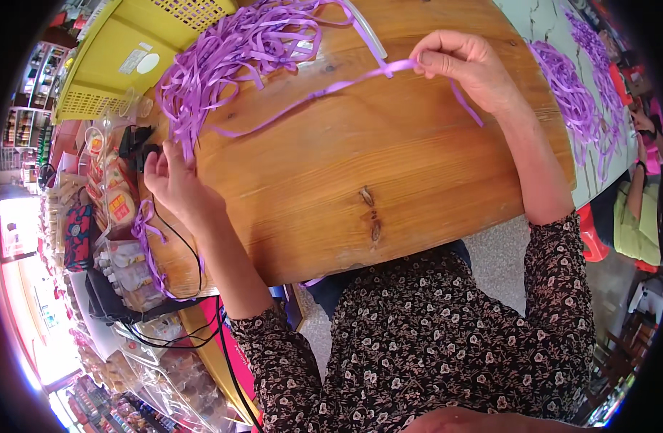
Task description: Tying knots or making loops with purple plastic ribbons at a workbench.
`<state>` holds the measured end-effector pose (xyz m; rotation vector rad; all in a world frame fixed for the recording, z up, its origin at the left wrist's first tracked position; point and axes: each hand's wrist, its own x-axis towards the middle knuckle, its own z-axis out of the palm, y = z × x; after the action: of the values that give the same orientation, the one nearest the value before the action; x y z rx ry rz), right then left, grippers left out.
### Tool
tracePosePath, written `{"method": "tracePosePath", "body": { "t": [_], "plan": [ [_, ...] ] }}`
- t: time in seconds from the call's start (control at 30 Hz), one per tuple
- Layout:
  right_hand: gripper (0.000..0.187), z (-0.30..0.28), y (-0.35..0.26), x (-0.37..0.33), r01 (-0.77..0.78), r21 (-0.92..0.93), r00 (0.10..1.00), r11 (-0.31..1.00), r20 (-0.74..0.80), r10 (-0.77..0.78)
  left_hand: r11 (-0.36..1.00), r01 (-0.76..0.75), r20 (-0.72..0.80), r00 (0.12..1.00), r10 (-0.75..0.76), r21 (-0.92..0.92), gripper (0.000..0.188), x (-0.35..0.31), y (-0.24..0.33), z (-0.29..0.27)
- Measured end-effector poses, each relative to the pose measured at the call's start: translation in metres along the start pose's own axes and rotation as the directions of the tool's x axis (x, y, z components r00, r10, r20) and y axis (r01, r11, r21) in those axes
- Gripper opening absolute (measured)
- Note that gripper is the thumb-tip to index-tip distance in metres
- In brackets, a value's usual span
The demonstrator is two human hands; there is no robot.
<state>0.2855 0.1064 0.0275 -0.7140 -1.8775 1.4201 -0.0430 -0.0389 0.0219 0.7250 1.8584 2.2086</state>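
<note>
My right hand (465, 68) is raised over the far right of the wooden table, thumb and fingers pinched on a purple ribbon (331, 89). A short tail of the ribbon hangs below that hand, and its long part runs left in a slack curve toward a tangled ribbon pile (238, 50). My left hand (178, 180) is at the table's left edge, its fingers curled at the pile's lower end, where several strands come together. The fingertips appear closed on those strands, though the contact is partly hidden.
A yellow-green plastic basket (104, 58) stands at the far left. Packages, a dark pouch (77, 234) and black cables (220, 339) crowd the left side. More purple ribbon (573, 94) lies on a white marbled table (523, 18) at right, near another person's arm (637, 191).
</note>
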Motion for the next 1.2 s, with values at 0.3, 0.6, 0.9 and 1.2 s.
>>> {"method": "tracePosePath", "body": {
  "t": [0.3,0.6,0.9,1.2],
  "plan": [
    [0.012,0.021,-0.010,-0.008,0.205,-0.255,0.962,0.945,0.232,-0.146,0.799,-0.582,0.575,0.607,0.549,-0.149,0.029,-0.085,0.001,0.076],
    [0.011,0.011,-0.019,-0.012,0.127,-0.339,0.991,0.932,0.003,-0.134,0.985,-0.168,0.674,0.724,0.144,-0.031,0.008,-0.093,-0.008,0.091],
    [0.016,0.032,-0.009,-0.008,0.423,-0.603,0.891,0.676,0.143,-0.430,0.646,-0.763,0.645,0.511,0.569,0.034,0.027,-0.086,0.005,0.093],
    [0.029,0.044,-0.015,-0.012,0.580,-0.753,0.695,0.311,0.259,-0.671,0.872,0.487,0.875,0.440,-0.204,-0.041,0.011,-0.110,0.007,0.091]
  ]
}}
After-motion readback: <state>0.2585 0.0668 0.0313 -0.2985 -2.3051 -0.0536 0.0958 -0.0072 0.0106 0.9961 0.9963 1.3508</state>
